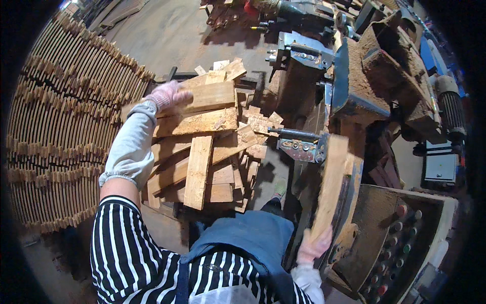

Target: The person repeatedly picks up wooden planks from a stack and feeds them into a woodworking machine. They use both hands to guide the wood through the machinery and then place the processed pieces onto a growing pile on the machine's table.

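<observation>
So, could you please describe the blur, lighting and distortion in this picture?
In the head view, stacked wooden slats look bowed near the black rim; the left hand is blurred; the piled wooden planks are brightly lit and sharper; the push-button panel sits in dimmer light.

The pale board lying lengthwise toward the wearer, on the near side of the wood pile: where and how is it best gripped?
Probably by its near end, coming from the wearer's side, thumb and fingers across its width: the board is long and flat, points toward the body, and that end lies uncovered at the near edge of the pile.
</observation>
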